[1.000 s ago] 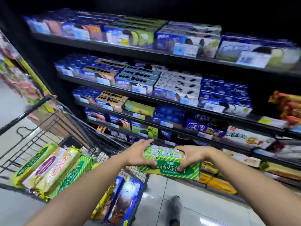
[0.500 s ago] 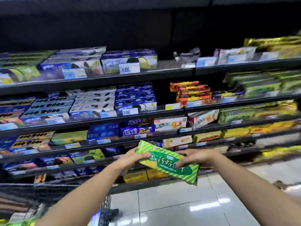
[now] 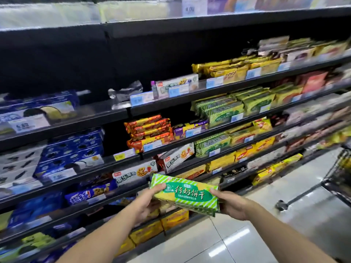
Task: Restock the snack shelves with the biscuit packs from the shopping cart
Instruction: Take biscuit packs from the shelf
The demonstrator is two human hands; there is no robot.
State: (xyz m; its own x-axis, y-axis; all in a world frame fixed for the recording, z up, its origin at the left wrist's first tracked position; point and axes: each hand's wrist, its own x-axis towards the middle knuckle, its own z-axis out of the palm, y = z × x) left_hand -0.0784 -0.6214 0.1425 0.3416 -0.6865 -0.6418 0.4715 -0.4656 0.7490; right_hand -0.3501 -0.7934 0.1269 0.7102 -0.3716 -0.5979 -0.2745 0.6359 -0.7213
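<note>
Both grips are closed on one green-and-white striped plastic biscuit pack (image 3: 185, 193): the left hand (image 3: 147, 201) clasps its left end with the thumb on top, and the right hand (image 3: 230, 205) holds its right end. The pack sits tilted, right end lower, in front of the dark metal snack shelves (image 3: 171, 105). Right of the pack, a black wire shopping cart (image 3: 340, 175) stands on the glossy tiled floor (image 3: 247, 234).
</note>
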